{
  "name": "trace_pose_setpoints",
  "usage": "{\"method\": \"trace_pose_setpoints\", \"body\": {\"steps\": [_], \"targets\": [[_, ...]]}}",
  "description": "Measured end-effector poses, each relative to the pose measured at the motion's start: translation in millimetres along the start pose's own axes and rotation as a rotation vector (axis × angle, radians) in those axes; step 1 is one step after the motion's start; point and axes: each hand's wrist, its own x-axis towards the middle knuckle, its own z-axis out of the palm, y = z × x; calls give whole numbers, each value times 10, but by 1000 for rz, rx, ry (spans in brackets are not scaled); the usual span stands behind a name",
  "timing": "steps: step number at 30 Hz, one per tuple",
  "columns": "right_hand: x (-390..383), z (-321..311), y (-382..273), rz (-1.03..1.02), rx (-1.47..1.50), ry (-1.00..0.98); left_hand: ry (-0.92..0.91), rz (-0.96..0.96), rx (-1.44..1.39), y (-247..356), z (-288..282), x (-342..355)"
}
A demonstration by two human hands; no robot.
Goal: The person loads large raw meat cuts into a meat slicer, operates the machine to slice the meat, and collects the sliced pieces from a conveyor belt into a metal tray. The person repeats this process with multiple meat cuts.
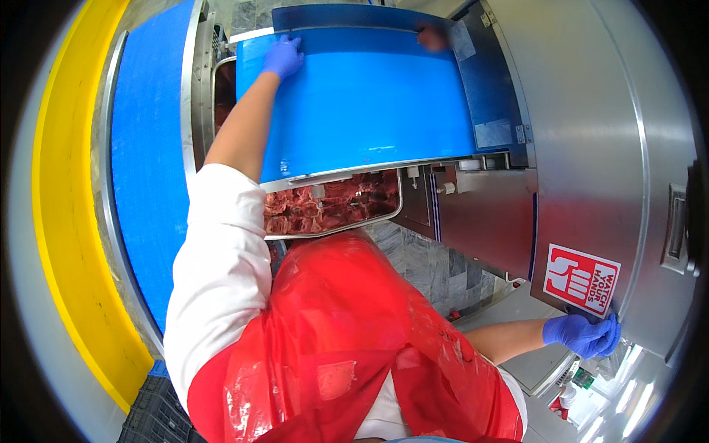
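My left hand [283, 57], in a purple glove, rests at the far left corner of a bright blue conveyor belt [362, 103]. Its fingers are slightly spread and hold nothing. A blurred dark red lump [433, 37], which looks like meat, is at the belt's far right, by a dark blue guard [347, 16]. Far to the right, my purple-gloved right hand [582, 336] is at the lower edge of a steel machine housing [591, 148]. The fingers are bent and close together; whatever they grip is hidden.
Below the belt's near edge, a metal tub [401, 193] holds red meat pieces [325, 207]. Another blue conveyor [151, 140] runs along the left, beside a yellow rail [55, 199]. A black crate [159, 413] stands at lower left. A red and white hand-warning sticker [582, 279] marks the housing.
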Motion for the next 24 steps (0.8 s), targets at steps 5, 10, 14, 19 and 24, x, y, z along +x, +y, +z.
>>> {"method": "trace_pose_setpoints", "body": {"steps": [5, 10, 14, 19, 24], "targets": [[-26, -29, 39, 56, 43, 28, -2, 170, -4, -237, -121, -180], [-31, -31, 48, 66, 93, 50, -164, 16, -115, -477, -343, -325], [-18, 0, 14, 87, 57, 49, -249, 75, -70, -347, -436, -278], [-1, 12, -36, 31, -68, 22, -46, 157, -154, 211, -315, -105], [-8, 21, -42, 47, -47, 34, 66, 183, -162, 695, 9, 126]]}}
